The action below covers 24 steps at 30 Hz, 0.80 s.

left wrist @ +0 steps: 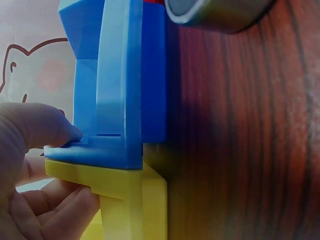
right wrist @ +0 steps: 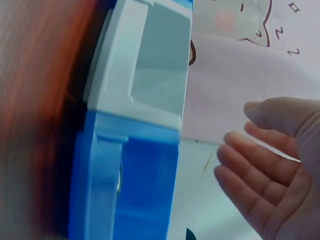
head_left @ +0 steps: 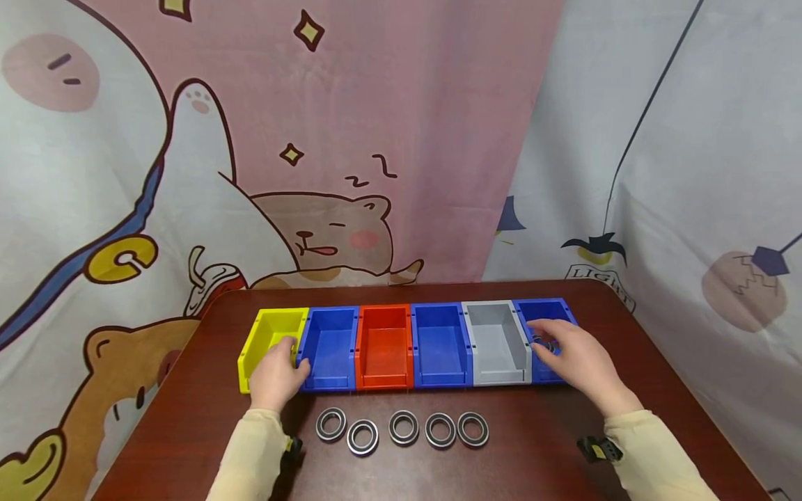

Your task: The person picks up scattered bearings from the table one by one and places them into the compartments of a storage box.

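Note:
My left hand (head_left: pixel 280 374) is at the front of the yellow bin (head_left: pixel 247 362) and the blue bin (head_left: pixel 330 348) beside it. In the left wrist view the thumb (left wrist: pixel 42 125) lies on the blue bin's side and the fingers reach into the yellow bin, pinching the adjoining walls. Over the rightmost blue bin (head_left: pixel 541 308) hovers my right hand (head_left: pixel 583 358), fingers loosely curved and holding nothing. Inside that bin a ring bearing (head_left: pixel 551 346) shows, partly hidden by the hand; in the right wrist view only its edge (right wrist: pixel 119 179) is visible.
Several steel ring bearings (head_left: pixel 404 428) lie in a loose row on the dark wooden table (head_left: pixel 532 459), in front of the bins. Between the end bins stand a red bin (head_left: pixel 384 348), another blue bin (head_left: pixel 441 348) and a grey bin (head_left: pixel 498 344). A printed curtain (head_left: pixel 438 139) hangs behind.

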Tool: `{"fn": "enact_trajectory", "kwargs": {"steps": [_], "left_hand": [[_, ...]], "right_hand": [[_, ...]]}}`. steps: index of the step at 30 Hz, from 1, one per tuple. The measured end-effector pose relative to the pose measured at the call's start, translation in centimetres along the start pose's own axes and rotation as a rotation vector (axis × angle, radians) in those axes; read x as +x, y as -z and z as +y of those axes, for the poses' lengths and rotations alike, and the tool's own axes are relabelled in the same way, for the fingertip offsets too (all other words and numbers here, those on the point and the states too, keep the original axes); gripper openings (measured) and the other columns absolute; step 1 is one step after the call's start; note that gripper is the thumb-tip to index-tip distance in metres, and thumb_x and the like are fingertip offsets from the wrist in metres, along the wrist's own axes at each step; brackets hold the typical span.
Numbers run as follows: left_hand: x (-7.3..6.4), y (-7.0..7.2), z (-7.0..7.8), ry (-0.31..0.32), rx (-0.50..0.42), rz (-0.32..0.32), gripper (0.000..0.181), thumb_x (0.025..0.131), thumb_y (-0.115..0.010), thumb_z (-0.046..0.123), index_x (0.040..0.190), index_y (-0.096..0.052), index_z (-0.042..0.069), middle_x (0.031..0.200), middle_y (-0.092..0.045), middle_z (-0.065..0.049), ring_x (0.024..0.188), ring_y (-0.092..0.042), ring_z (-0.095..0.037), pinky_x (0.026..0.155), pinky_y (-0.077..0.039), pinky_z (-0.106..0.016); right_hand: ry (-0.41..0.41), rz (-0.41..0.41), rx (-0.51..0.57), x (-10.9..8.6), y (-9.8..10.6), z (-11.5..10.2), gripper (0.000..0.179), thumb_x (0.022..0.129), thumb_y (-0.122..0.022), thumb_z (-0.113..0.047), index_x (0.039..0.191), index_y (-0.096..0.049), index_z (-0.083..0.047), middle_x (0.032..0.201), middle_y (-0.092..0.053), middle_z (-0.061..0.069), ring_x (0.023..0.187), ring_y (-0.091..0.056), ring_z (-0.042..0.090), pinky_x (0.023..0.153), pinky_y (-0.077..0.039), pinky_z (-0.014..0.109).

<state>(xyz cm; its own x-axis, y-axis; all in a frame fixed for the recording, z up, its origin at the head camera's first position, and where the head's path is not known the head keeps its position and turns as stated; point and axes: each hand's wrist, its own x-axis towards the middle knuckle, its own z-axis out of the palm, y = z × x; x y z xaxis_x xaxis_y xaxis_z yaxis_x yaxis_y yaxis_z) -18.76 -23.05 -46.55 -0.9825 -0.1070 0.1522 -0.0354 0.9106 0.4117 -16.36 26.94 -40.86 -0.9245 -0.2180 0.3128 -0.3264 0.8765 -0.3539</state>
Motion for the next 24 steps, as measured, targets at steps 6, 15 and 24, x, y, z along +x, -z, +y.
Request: {"fn": "enact_trajectory", "kwargs": {"steps": [6, 15, 24], "left_hand": [[0.0, 0.0, 0.0, 0.004, 0.002, -0.004, 0.053, 0.086, -0.072, 0.023, 0.129, -0.056, -0.004, 0.117, -0.064, -0.027, 0.096, -0.063, -0.039, 0.083, -0.052, -0.057], [0.0, 0.0, 0.0, -0.001, 0.005, 0.001, 0.053, 0.085, -0.072, 0.023, 0.127, -0.056, -0.004, 0.115, -0.065, -0.027, 0.094, -0.063, -0.039, 0.081, -0.052, -0.057], [-0.1, 0.0, 0.0, 0.000, 0.005, 0.003, 0.052, 0.085, -0.072, 0.022, 0.127, -0.056, -0.004, 0.115, -0.065, -0.027, 0.095, -0.064, -0.039, 0.081, -0.052, -0.057]], "right_hand": [[0.054, 0.031, 0.061, -0.7, -1.3, -1.0, 0.041, 0.082, -0.080, -0.010, 0.121, -0.067, -0.003, 0.108, -0.069, 0.012, 0.090, -0.067, 0.026, 0.074, -0.057, 0.045], [0.218, 0.010, 0.088, -1.9, -3.6, -2.1, 0.048, 0.079, -0.083, -0.015, 0.124, -0.067, -0.008, 0.114, -0.068, 0.004, 0.089, -0.066, 0.017, 0.072, -0.056, 0.035], [0.344, -0.026, 0.058, -3.0, -5.6, -3.4, 0.052, 0.077, -0.084, -0.022, 0.125, -0.067, -0.009, 0.115, -0.067, 0.001, 0.103, -0.064, 0.019, 0.084, -0.054, 0.041]]}}
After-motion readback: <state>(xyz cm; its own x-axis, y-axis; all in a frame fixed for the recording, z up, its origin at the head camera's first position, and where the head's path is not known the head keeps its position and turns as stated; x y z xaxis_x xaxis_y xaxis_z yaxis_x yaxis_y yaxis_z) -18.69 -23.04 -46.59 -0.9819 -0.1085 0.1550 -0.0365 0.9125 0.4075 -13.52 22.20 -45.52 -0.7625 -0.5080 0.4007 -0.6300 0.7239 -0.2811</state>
